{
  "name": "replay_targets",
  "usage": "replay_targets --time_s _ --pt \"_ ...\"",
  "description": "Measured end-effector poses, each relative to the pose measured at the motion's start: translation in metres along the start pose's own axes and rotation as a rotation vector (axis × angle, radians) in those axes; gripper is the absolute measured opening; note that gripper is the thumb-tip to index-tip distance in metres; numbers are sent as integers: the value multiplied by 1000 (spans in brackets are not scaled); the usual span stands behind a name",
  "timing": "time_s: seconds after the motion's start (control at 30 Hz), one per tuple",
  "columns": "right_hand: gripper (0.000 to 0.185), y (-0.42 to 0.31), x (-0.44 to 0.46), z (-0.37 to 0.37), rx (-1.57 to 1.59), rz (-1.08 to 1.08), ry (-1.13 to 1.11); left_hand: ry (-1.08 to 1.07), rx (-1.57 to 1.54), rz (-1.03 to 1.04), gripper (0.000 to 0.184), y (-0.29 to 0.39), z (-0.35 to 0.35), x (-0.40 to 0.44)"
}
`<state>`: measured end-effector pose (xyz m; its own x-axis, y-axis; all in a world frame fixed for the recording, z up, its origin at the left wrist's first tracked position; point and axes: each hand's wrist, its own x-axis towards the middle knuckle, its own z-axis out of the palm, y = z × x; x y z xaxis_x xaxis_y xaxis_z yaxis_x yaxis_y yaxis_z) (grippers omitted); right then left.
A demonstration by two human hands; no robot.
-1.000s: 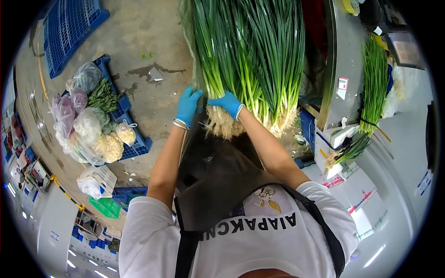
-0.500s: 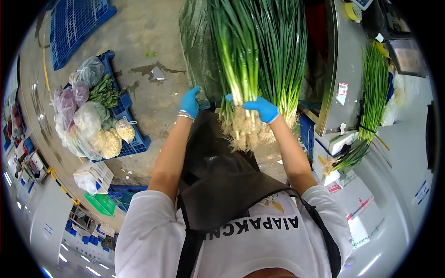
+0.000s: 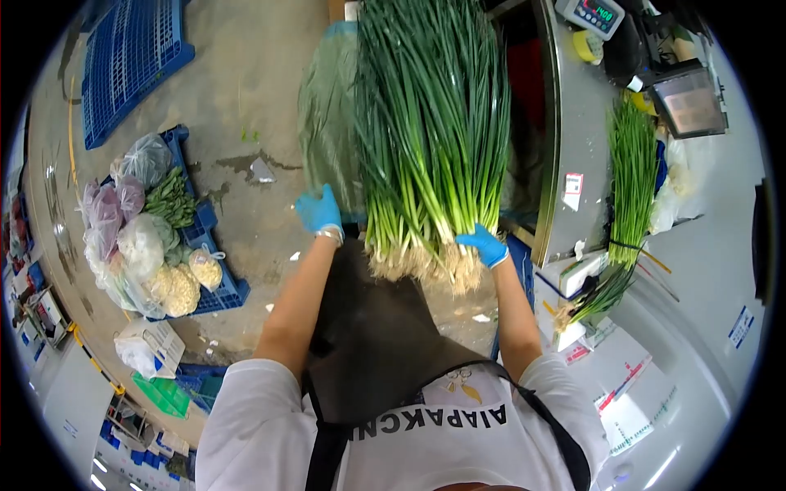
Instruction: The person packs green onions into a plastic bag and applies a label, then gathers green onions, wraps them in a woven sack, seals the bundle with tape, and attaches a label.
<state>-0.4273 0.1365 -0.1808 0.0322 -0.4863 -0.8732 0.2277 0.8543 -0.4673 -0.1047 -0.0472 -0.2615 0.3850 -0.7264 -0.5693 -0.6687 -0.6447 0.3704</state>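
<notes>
A thick heap of green onions (image 3: 438,147) lies in front of me, dark leaves pointing away and pale roots toward my apron. My right hand (image 3: 489,247), in a blue glove, is at the heap's right side, closed about the white stems just above the roots. Some of its fingers are hidden behind the stalks. My left hand (image 3: 318,211), also gloved in blue, is beside the near end of a green woven sack (image 3: 327,123). Its thumb and fingers are apart, and nothing shows in them.
On the right, a metal table (image 3: 565,221) carries a digital scale (image 3: 594,15), yellow tape (image 3: 588,47) and a tied bunch of long green stalks (image 3: 629,180). Bagged vegetables (image 3: 139,237) rest on a blue pallet (image 3: 214,237) at left. Another blue pallet (image 3: 131,65) lies farther off.
My right hand has lowered the bunch of green onions onto the right part of the heap. My left hand has come away from the sack's edge, its fingers now apart. The view has shifted somewhat.
</notes>
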Motion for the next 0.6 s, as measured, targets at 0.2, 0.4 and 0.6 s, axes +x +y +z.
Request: replay_targets --time_s 0.2,0.4,0.6 --pt "61 10 3 -2 -8 -40 25 -360 -579 178 75 10 67 -55" --pt "86 -3 -32 23 -250 -270 270 -329 -288 362 77 49 83 -57" --pt "72 -15 -69 37 -754 -228 581 -361 -271 248 73 81 62 -69"
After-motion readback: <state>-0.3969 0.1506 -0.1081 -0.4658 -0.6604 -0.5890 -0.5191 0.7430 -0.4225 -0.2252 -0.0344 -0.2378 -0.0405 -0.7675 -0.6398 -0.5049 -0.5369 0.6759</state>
